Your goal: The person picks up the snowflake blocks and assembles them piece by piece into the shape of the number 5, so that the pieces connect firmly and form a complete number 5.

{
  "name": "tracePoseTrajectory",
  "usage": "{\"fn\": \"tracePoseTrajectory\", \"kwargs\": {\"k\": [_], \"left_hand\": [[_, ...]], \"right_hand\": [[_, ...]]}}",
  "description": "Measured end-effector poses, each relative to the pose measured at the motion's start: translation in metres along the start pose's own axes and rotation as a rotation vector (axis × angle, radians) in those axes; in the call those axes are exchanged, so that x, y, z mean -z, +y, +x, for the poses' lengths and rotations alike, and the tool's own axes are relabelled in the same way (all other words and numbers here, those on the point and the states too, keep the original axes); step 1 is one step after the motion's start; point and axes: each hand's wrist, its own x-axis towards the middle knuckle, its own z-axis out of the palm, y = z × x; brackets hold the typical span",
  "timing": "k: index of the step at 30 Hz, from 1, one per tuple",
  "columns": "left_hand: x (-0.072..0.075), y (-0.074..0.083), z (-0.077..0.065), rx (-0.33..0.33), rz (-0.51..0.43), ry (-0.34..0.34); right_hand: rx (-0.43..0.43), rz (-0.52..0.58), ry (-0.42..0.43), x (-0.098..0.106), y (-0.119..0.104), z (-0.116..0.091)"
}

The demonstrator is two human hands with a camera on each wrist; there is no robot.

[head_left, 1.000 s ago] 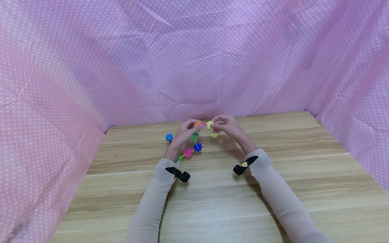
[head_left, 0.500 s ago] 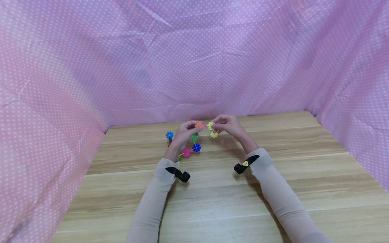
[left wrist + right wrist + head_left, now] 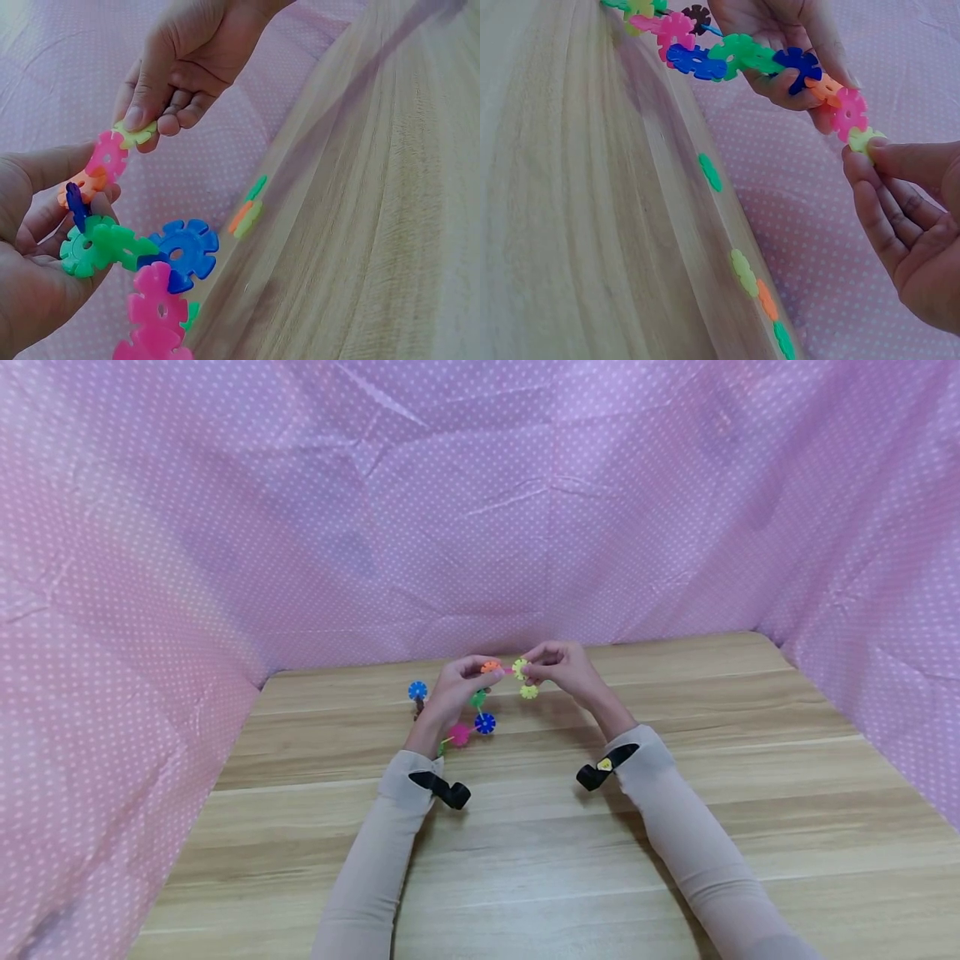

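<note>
My left hand (image 3: 452, 689) pinches an orange notched plastic disc (image 3: 491, 667) in a chain of interlocking snowflake discs. Beyond the orange one comes a pink disc (image 3: 849, 114). Its far edge meets a yellow disc (image 3: 865, 139), pinched between thumb and fingers of my right hand (image 3: 566, 672). The rest of the chain hangs under and around my left hand: a green disc (image 3: 88, 246), a blue disc (image 3: 180, 253), a pink disc (image 3: 159, 296) and others. A light blue disc (image 3: 417, 691) shows left of the wrist; part of the chain is hidden behind that hand.
Loose discs lie along the far edge of the wooden table (image 3: 525, 860), among them a green disc (image 3: 710, 172), a yellow disc (image 3: 744, 273) and an orange disc (image 3: 767, 300). A pink dotted cloth (image 3: 480, 527) hangs behind and at both sides.
Both hands stay almost in place, still gripping the same discs. The hanging chain has swung slightly left, and its light blue disc has risen a little.
</note>
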Motion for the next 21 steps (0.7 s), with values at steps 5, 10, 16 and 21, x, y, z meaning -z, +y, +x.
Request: {"fn": "tracePoseTrajectory", "kwargs": {"k": [5, 10, 16, 21], "left_hand": [[0.0004, 0.0004, 0.0009, 0.01, -0.013, 0.011], [-0.0037, 0.0006, 0.0004, 0.002, -0.045, 0.008], [-0.0044, 0.005, -0.0027, 0.001, -0.045, -0.011], [-0.0015, 0.009, -0.0051, 0.012, 0.018, -0.012]], "right_hand": [[0.039, -0.004, 0.027, -0.0028, 0.0004, 0.0004], [0.079, -0.004, 0.048, -0.0044, 0.0014, -0.0001], [0.054, 0.031, 0.019, -0.0008, 0.001, 0.0], [0.052, 0.022, -0.034, 0.0021, -0.0021, -0.0019]]}}
